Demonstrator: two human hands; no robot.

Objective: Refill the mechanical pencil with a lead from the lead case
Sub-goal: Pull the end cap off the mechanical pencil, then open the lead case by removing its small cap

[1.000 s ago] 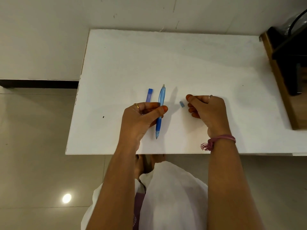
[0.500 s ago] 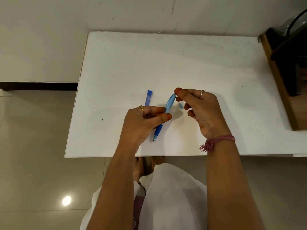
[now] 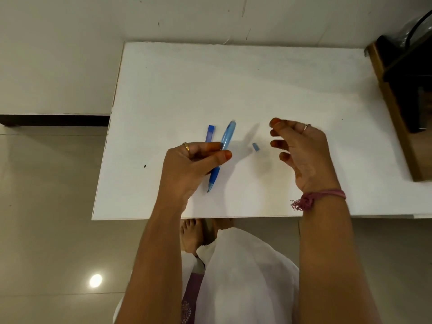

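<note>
The left hand [image 3: 189, 169] pinches the mechanical pencil [image 3: 222, 153], its long axis running one to seven o'clock; the lead case [image 3: 209, 134] lies at its eleven, while the right hand [image 3: 301, 153] hovers loosely open, empty.

white table [image 3: 257, 90] | grey tiled floor [image 3: 46, 230] — lamp glare | brown wooden furniture [image 3: 395, 113] — right edge

White table [image 3: 268, 85] carries a blue lead case [image 3: 210, 134] just beyond the left fingers [image 3: 210, 147], small blue cap [image 3: 256, 147] (blurred) beside right fingertips [image 3: 275, 144].
</note>
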